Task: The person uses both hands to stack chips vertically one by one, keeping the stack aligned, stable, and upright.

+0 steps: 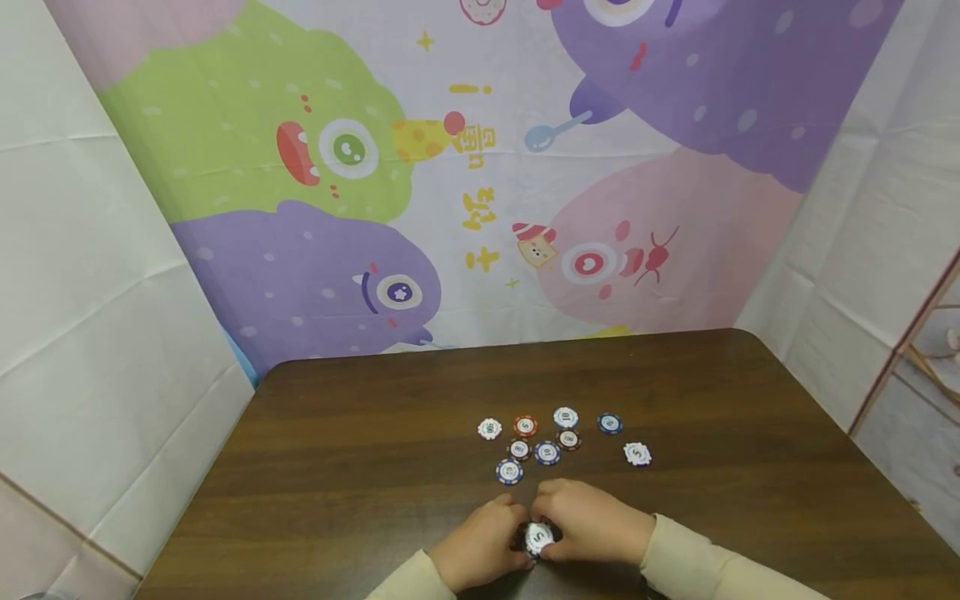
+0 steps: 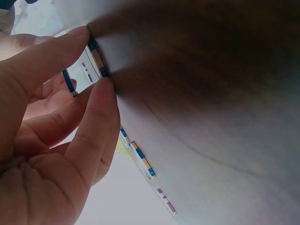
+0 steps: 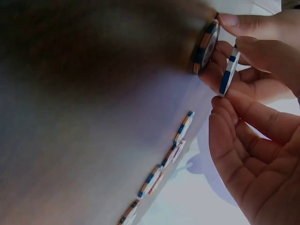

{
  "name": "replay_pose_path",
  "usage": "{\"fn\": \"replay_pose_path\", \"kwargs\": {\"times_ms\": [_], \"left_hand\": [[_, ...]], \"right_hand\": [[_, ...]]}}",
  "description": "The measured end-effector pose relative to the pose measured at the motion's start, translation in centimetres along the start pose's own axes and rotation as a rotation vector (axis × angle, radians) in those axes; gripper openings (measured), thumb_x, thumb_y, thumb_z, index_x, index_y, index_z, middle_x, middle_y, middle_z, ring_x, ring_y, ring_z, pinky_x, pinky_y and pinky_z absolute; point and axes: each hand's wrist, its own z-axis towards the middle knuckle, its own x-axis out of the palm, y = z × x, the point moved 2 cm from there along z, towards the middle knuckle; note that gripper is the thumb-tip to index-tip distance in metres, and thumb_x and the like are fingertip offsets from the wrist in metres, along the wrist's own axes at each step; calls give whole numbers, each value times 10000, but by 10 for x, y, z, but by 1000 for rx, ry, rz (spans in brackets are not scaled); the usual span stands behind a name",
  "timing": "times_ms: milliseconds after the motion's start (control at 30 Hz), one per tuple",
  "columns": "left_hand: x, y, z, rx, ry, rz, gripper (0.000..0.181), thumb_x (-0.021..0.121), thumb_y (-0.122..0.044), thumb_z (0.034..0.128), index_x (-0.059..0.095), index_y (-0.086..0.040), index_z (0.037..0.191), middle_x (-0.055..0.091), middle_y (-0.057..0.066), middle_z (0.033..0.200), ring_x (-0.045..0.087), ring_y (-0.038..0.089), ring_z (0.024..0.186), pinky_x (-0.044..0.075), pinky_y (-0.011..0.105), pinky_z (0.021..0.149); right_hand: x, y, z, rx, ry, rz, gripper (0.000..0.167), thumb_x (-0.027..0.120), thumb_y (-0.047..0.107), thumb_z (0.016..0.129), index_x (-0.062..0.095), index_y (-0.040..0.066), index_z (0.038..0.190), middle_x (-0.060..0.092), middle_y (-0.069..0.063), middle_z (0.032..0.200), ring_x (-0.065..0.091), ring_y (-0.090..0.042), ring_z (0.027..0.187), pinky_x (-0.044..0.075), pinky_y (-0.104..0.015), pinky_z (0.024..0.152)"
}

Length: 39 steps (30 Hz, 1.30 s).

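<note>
Near the table's front edge, my right hand (image 1: 592, 521) pinches a white poker chip with blue edge marks (image 3: 229, 72). In the head view this white chip (image 1: 538, 540) shows a 5 on its face. It is tilted just above a dark-edged poker chip with orange marks (image 3: 205, 47) that lies on the table. My left hand (image 1: 480, 542) grips this lower chip (image 2: 97, 56) at its rim, with the thumb and a finger on either side. In the head view the upper chip and the fingers hide most of the lower one.
Several loose poker chips lie beyond the hands, among them a red chip (image 1: 525, 426), a blue chip (image 1: 610, 423) and a white chip (image 1: 637, 453) at the right. They rest on a brown wooden table (image 1: 360, 467). A cartoon-printed cloth (image 1: 480, 308) hangs behind it.
</note>
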Motion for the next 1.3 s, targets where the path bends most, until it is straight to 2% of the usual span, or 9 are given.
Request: {"fn": "replay_pose_path", "kwargs": {"times_ms": [600, 1300], "left_hand": [[1, 1, 0, -31, 19, -23, 302, 864, -240, 657, 652, -129, 841, 488, -110, 744, 396, -7, 660, 352, 135, 582], [2, 2, 0, -46, 29, -39, 316, 858, -252, 652, 644, -126, 848, 475, -108, 750, 391, -3, 655, 349, 142, 572]], "right_hand": [[9, 5, 2, 41, 59, 34, 210, 817, 280, 728, 717, 168, 875, 444, 151, 766, 369, 18, 676, 382, -167, 626], [14, 5, 4, 39, 82, 35, 205, 820, 280, 733, 720, 168, 873, 448, 154, 752, 372, 20, 672, 393, -182, 658]]}}
